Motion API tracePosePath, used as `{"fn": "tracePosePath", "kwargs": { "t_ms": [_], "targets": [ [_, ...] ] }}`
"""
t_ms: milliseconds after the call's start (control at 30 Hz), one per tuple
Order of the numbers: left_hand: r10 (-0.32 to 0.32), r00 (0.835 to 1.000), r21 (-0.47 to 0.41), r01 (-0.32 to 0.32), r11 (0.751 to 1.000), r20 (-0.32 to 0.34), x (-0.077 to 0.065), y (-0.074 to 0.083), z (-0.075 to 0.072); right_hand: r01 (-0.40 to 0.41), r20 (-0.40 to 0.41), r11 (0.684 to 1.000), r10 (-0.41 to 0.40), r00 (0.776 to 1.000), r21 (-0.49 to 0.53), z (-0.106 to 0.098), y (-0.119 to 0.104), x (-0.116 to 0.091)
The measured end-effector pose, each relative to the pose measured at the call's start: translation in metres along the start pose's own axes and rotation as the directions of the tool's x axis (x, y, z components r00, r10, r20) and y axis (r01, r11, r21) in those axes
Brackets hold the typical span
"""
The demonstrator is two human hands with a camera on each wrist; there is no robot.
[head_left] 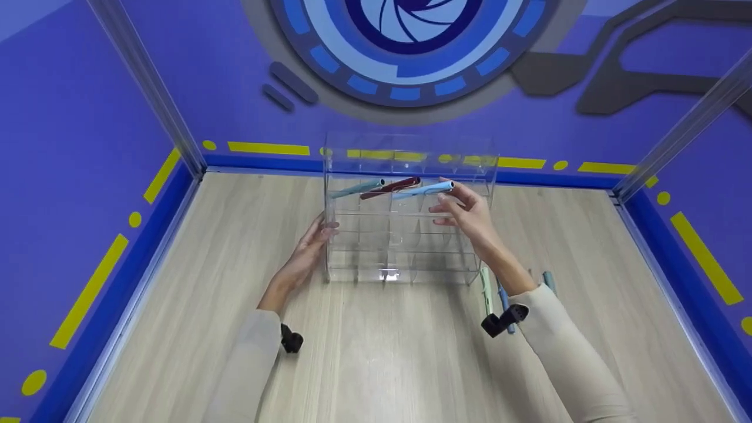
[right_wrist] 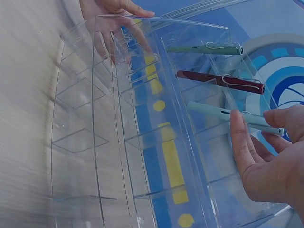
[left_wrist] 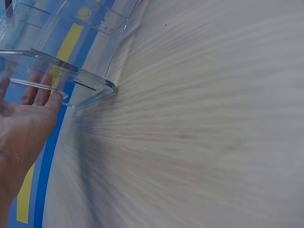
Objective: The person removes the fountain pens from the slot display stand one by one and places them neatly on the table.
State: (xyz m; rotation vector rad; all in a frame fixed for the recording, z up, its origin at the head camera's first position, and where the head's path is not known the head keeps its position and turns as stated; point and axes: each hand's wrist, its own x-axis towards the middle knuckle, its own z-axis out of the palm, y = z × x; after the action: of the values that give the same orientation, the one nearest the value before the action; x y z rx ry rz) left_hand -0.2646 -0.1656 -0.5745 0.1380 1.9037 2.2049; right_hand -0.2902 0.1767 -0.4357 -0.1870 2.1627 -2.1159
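Note:
A clear acrylic pen rack (head_left: 405, 214) with several compartments stands on the table. Across its upper tier lie a teal pen (right_wrist: 206, 49), a dark red pen (right_wrist: 221, 81) and a light blue pen (right_wrist: 209, 109), all slanted. At the rear end of the light blue pen, my right hand (head_left: 464, 214) pinches it between thumb and finger. My left hand (head_left: 305, 252) rests against the rack's left side, its fingers fairly straight along the clear panel (left_wrist: 61, 69).
On the table (head_left: 376, 364) right of the rack lie a pale green pen (head_left: 486, 291), a blue pen (head_left: 503, 296) and a dark teal pen (head_left: 549, 282), partly hidden by my right forearm. A blue patterned wall (head_left: 235, 117) rises close behind the rack.

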Motion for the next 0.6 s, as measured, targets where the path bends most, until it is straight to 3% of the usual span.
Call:
{"fn": "tracePosePath", "kwargs": {
  "t_ms": [600],
  "targets": [
    [-0.020,1.000,0.071,0.019,0.997,0.004,-0.0021,0.0008,0.0002,0.051,-0.011,0.996,-0.050,0.999,0.080,0.0055,0.0042,-0.0029]
  ]
}}
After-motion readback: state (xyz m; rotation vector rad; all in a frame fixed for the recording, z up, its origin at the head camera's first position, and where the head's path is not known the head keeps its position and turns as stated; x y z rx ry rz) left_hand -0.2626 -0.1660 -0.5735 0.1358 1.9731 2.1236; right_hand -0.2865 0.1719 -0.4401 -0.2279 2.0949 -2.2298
